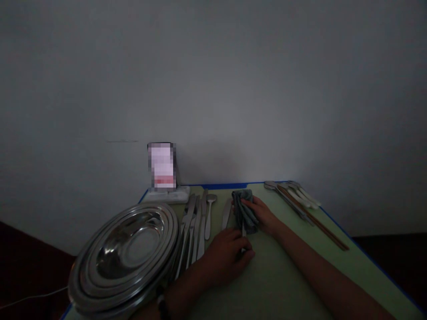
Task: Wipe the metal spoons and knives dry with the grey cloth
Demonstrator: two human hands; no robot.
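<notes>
My right hand (263, 215) is closed on a grey-blue cloth (245, 209) wrapped round a piece of cutlery on the green table (287, 275). My left hand (228, 258) pinches the near end of that same utensil (244, 232), just below the cloth. The utensil's upper part is hidden inside the cloth. The scene is dim.
A stack of steel bowls (128, 251) sits at the left front. Several knives and a spoon (198, 220) lie beside it, one knife (227, 213) left of the cloth. Spoons and chopsticks (305, 204) lie at the right. A propped phone (162, 165) stands at the back, by the wall.
</notes>
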